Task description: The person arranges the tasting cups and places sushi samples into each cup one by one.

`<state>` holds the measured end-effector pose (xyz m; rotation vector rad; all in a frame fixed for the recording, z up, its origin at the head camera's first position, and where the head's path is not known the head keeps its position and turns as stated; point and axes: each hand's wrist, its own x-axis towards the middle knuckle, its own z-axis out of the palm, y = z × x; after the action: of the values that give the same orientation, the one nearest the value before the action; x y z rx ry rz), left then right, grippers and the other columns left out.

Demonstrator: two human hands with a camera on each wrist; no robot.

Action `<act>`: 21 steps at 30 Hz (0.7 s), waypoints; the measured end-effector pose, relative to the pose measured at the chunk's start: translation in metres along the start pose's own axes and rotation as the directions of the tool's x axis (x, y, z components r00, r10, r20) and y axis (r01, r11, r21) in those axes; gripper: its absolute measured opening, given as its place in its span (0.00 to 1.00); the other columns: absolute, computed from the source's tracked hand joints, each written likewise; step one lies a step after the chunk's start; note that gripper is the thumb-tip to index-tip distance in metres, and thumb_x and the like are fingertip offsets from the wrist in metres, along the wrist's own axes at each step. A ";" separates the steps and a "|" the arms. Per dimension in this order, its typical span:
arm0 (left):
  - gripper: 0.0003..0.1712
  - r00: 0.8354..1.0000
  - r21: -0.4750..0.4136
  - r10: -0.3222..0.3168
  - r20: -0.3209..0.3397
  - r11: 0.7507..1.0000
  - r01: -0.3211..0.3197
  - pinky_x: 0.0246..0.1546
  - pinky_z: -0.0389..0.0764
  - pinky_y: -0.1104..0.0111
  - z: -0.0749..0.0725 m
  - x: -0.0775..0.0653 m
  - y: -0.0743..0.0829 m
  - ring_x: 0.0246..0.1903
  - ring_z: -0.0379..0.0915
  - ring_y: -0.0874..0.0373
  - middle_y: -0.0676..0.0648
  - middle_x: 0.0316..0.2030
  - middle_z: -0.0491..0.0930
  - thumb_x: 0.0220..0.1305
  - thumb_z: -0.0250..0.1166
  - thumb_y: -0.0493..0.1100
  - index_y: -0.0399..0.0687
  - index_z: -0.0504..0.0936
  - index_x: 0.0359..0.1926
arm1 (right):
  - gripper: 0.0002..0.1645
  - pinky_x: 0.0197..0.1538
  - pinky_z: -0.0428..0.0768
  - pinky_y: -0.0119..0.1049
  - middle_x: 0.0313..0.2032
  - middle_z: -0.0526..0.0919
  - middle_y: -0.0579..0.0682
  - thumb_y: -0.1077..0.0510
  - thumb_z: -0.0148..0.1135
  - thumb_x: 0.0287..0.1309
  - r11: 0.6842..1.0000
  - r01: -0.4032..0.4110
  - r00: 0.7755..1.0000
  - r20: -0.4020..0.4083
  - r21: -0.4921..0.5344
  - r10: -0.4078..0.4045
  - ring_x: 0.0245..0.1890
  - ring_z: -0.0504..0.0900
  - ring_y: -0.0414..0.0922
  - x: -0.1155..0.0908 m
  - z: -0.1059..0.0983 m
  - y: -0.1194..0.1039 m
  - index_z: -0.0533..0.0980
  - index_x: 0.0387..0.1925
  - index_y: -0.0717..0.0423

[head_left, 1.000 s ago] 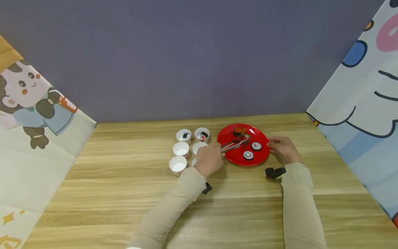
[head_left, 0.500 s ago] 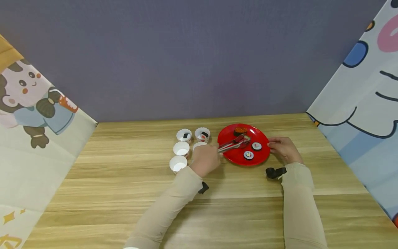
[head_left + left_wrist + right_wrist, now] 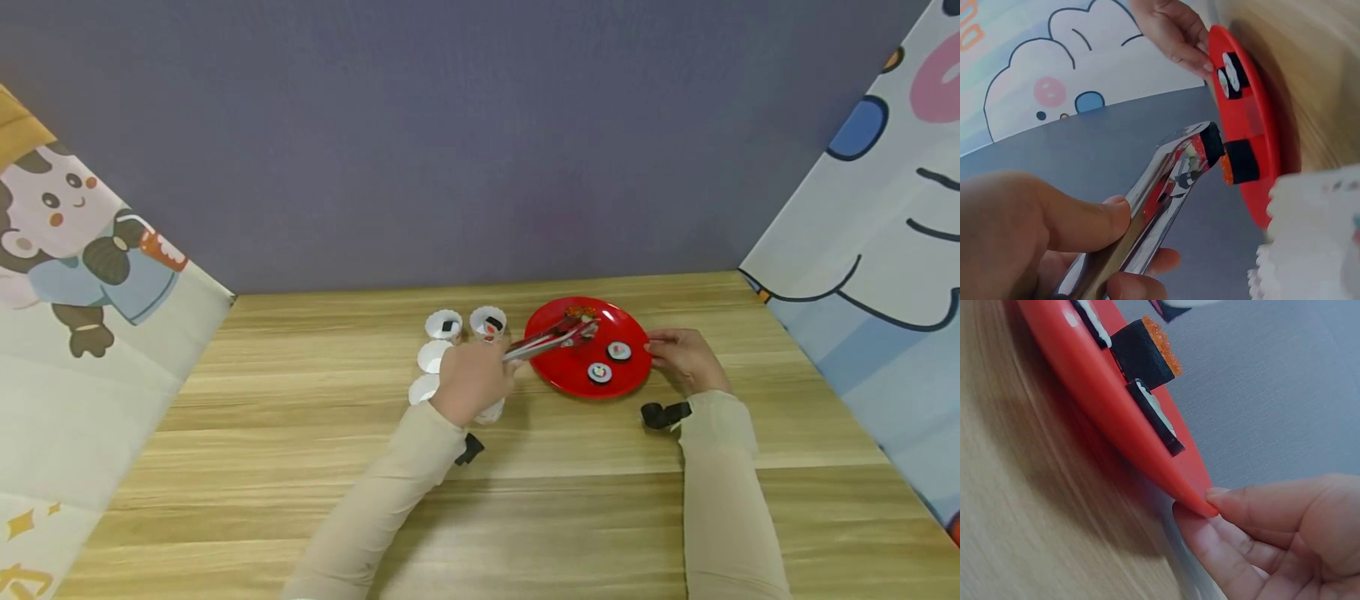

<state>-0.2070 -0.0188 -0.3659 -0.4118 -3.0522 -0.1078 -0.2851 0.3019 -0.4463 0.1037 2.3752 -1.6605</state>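
In the head view my left hand (image 3: 474,382) grips metal tongs (image 3: 536,343), which reach over the red plate (image 3: 553,368). Their tips pinch a black-wrapped sushi piece (image 3: 1212,144), raised off the plate in the left wrist view. My right hand (image 3: 688,360) pinches the plate's right rim between thumb and fingers. On the plate stand a sushi with orange roe (image 3: 1147,359), partly hidden by the tongs in the head view, and two round sushi rolls, one with a pink centre (image 3: 618,351) and one with a yellow centre (image 3: 599,372).
White paper cups stand in two columns left of the plate. The back left cup (image 3: 443,323) and back right cup (image 3: 488,322) each contain a sushi piece. My left hand and forearm partly cover the nearer cups (image 3: 431,357). A grey wall (image 3: 480,167) rises behind the table.
My left hand and the tongs have moved left and slightly up, lifting the sushi piece off the plate. My right hand has stayed at the plate's rim.
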 end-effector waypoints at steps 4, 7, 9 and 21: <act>0.21 1.000 -0.022 -0.008 -0.026 1.000 0.007 0.12 0.66 0.63 -0.003 -0.002 -0.007 0.18 0.73 0.56 0.50 0.22 0.79 0.63 0.59 0.56 0.59 0.79 0.55 | 0.27 0.41 0.79 0.28 0.52 0.72 0.67 0.65 0.51 0.65 1.000 0.000 1.000 0.001 -0.009 0.000 0.31 0.79 0.31 -0.001 0.000 0.000 0.61 0.60 0.78; 0.19 0.999 -0.026 -0.017 -0.051 1.000 0.016 0.13 0.67 0.62 -0.006 -0.005 -0.013 0.19 0.74 0.55 0.50 0.20 0.78 0.61 0.59 0.56 0.59 0.80 0.51 | 0.27 0.42 0.79 0.29 0.55 0.69 0.70 0.64 0.50 0.65 1.000 -0.005 1.000 0.002 -0.009 0.005 0.32 0.78 0.31 -0.001 0.000 -0.001 0.60 0.61 0.78; 0.16 0.998 -0.025 -0.021 -0.062 1.000 0.020 0.14 0.67 0.61 -0.008 -0.007 -0.017 0.19 0.73 0.55 0.50 0.19 0.76 0.61 0.60 0.56 0.58 0.82 0.47 | 0.27 0.42 0.79 0.29 0.56 0.68 0.71 0.65 0.49 0.65 1.000 -0.008 1.000 0.003 -0.009 0.008 0.32 0.78 0.31 -0.001 0.000 0.000 0.59 0.61 0.78; 0.14 0.999 -0.060 -0.046 -0.018 0.997 0.045 0.13 0.65 0.63 -0.021 -0.017 -0.040 0.18 0.69 0.56 0.49 0.24 0.79 0.63 0.60 0.53 0.56 0.81 0.46 | 0.26 0.42 0.79 0.28 0.55 0.70 0.69 0.64 0.49 0.65 1.000 -0.014 1.000 -0.011 -0.024 0.014 0.32 0.79 0.32 -0.002 0.001 -0.001 0.62 0.60 0.77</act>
<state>-0.2004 -0.0634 -0.3485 -0.3433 -3.0465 -0.2039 -0.2837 0.3012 -0.4455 0.1245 2.3957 -1.6289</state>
